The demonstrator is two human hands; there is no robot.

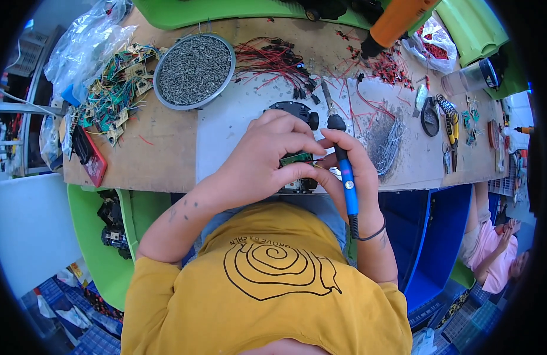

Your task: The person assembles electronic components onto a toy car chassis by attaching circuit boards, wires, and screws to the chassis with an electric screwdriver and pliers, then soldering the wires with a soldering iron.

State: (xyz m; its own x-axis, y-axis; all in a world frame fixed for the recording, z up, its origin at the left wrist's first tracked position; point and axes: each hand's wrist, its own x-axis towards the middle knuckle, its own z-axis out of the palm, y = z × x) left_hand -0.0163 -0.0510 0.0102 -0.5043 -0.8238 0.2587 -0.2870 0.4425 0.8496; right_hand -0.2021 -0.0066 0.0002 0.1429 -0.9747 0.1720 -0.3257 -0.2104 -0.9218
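Observation:
In my right hand (pixel 357 163) is a blue-handled soldering iron (pixel 347 180), its metal tip pointing away from me over the white work surface. The thumb and fingers of my left hand (pixel 264 151) close around a small green circuit board (pixel 296 158) with thin wires at its right end. Fingertips of both hands come together at those wires, and the exact contact is hidden. Beneath and just beyond my hands is a black toy car chassis (pixel 294 109) with wheels, partly covered by my left hand.
A round metal tray (pixel 225 89) of small grey pieces stands at the far left, beside wired circuit boards (pixel 117 97). Red wires (pixel 273 59) lie beyond the chassis. Pliers (pixel 452 133), a black ring-shaped object (pixel 429 116) and thin silvery wires (pixel 389 148) are at the right. An orange tool (pixel 397 23) hangs overhead.

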